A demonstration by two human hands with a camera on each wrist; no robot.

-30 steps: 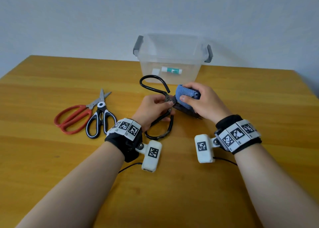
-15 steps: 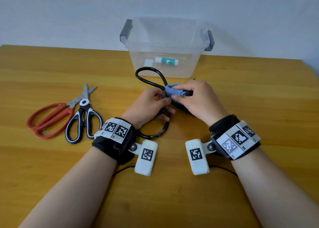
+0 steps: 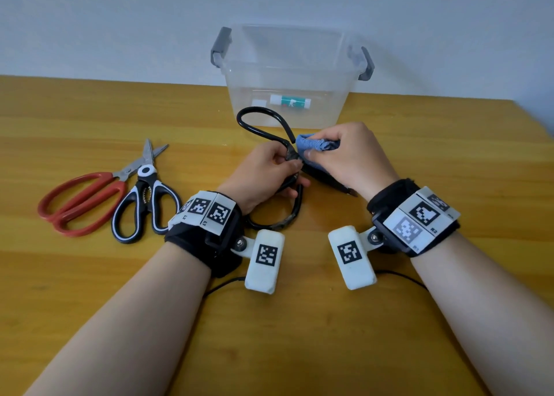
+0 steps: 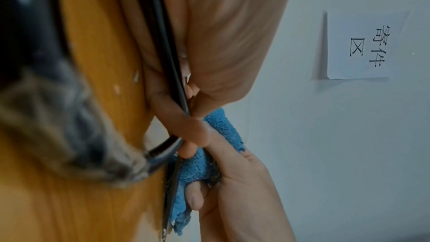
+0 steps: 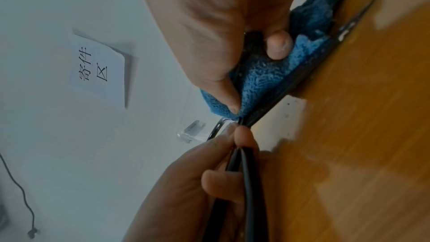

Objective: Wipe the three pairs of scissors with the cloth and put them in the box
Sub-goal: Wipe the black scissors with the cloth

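Over wooden table (image 3: pixel 90 290), left hand (image 3: pixel 263 173) grips black scissors (image 3: pixel 295 212), blades rightward; right hand (image 3: pixel 350 155) clamps cloth (image 3: pixel 314 145).

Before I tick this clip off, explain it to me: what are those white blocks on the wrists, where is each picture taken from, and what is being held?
No robot here: a person works bare-handed. The white blocks are wrist cameras, giving the two close-up pictures; the wide picture comes from a head camera. The left hand grips the black scissors near the pivot. The right hand pinches a blue cloth against their blades. On the wooden table, the red scissors and the black-and-white scissors lie to the left. The clear box stands behind, holding a small tube, but no scissors yet.
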